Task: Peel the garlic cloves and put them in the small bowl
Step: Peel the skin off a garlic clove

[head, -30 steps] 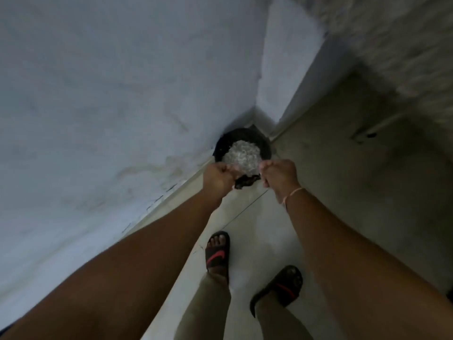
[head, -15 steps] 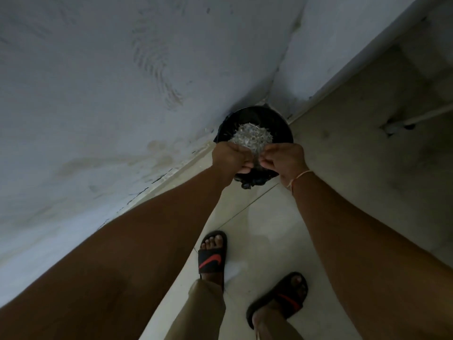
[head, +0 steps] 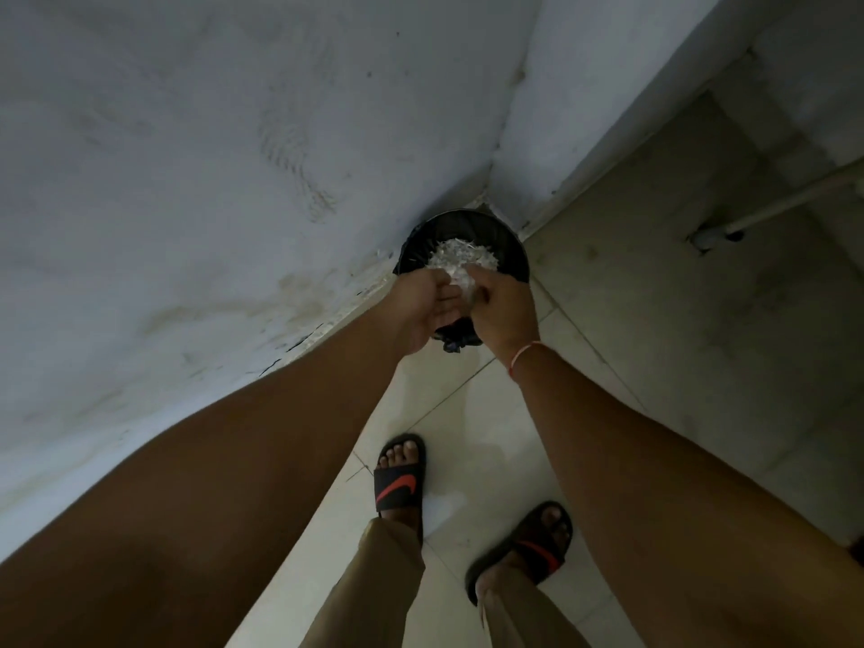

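Two pale walls (head: 234,156) meet in a corner, and one black-lined bin (head: 507,240) sits tight in it, open tiled floor (head: 654,282) to the right. Over its rim the left hand (head: 421,306) and right hand (head: 500,306) cup together around white garlic skins (head: 460,260), fingers curled. Two sandals (head: 399,474) stand behind.

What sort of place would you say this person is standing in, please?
Probably an indoor corner of a home, perhaps near a kitchen. A black-lined waste bin heaped with pale peelings stands where two stained plastered walls meet, on a pale tiled floor.
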